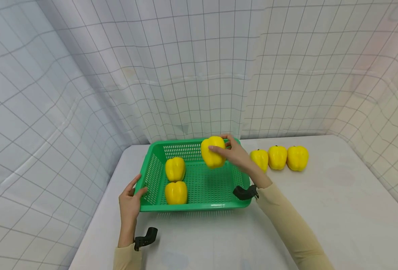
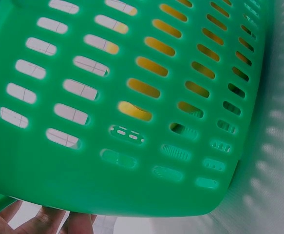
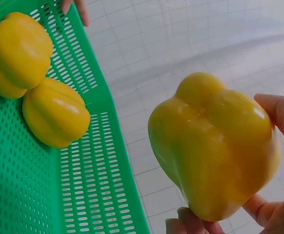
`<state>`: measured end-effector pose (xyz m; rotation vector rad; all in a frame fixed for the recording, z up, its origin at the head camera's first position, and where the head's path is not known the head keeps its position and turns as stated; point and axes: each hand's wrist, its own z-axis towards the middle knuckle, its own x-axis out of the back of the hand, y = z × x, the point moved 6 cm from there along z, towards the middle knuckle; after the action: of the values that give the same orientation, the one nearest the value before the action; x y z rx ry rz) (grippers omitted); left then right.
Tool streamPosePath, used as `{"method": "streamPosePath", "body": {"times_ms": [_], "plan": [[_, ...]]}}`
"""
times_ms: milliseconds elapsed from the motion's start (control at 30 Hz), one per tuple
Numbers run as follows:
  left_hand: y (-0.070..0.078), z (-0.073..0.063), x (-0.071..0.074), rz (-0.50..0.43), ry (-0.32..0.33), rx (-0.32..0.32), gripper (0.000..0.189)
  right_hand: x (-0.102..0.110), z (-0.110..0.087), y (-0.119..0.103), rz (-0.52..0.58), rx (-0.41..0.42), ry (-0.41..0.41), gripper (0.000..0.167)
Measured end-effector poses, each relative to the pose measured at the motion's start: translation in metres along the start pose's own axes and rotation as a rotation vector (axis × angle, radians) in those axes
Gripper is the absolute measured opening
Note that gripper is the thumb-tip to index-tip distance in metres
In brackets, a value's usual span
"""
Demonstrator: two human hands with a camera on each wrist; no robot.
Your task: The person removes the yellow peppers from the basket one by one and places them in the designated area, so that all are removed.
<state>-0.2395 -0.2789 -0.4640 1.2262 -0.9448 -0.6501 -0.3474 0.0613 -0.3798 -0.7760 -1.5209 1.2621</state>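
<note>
A yellow bell pepper (image 1: 213, 152) is in my right hand (image 1: 234, 152), held above the right half of a green plastic basket (image 1: 199, 206). In the right wrist view, fingers and thumb curl round that bell pepper (image 3: 212, 146). Two more yellow peppers, a rear one (image 1: 175, 169) and a front one (image 1: 176, 193), lie in the basket's left part. My left hand (image 1: 130, 200) grips the basket's left rim, thumb inside and fingers outside. The left wrist view shows the slotted basket wall (image 2: 107, 185) close up, with fingertips (image 2: 44, 222) at its rim.
Three yellow bell peppers, a left one (image 1: 259, 160), a middle one (image 1: 277, 157) and a right one (image 1: 297, 158), stand in a row right of the basket on the white table (image 1: 337, 202). A white grid-patterned curtain (image 1: 199, 67) hangs behind and at both sides.
</note>
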Motion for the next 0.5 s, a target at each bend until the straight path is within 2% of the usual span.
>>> {"method": "streamPosePath", "body": {"times_ms": [233, 400, 500], "plan": [[0.0, 0.001, 0.0, 0.002, 0.008, -0.001, 0.046, 0.022, -0.017, 0.001, 0.044, 0.012, 0.091, 0.063], [-0.001, 0.001, -0.001, -0.002, 0.01, 0.003, 0.046, 0.035, -0.027, 0.011, 0.084, -0.001, 0.144, 0.063], [-0.001, 0.001, -0.001, 0.0, 0.01, 0.009, 0.046, 0.042, -0.032, 0.018, 0.071, -0.01, 0.181, 0.064]]}}
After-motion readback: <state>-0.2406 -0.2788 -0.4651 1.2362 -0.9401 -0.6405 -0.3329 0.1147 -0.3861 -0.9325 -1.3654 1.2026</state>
